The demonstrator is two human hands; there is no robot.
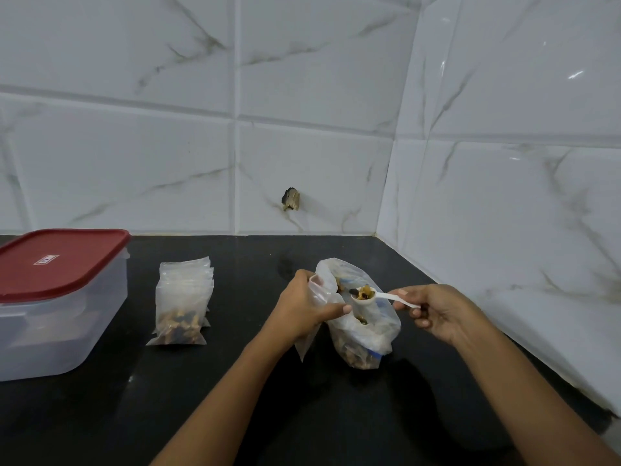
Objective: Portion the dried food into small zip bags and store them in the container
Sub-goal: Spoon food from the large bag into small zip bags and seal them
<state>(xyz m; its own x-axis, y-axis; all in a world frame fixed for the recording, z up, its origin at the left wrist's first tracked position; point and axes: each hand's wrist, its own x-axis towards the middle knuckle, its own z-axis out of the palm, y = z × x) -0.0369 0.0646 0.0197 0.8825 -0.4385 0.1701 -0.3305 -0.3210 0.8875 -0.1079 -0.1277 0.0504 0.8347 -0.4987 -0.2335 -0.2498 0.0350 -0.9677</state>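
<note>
Counter (235, 381) holds one container (50, 317); left grip (302, 304) pinches one bag (318, 292), right grip (440, 311) one spoon (386, 295).

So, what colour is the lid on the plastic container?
The lid is dark red. It shows best in the head view, at the left.

Left hand (302, 306) and right hand (442, 312) are bare, as are both forearms (232, 385); fingers (336, 311) are short-nailed.

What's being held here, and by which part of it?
The left grip pinches a small zip bag near its open top; the right grip holds a white scoop, loaded with dried food, by its handle's end.
</note>
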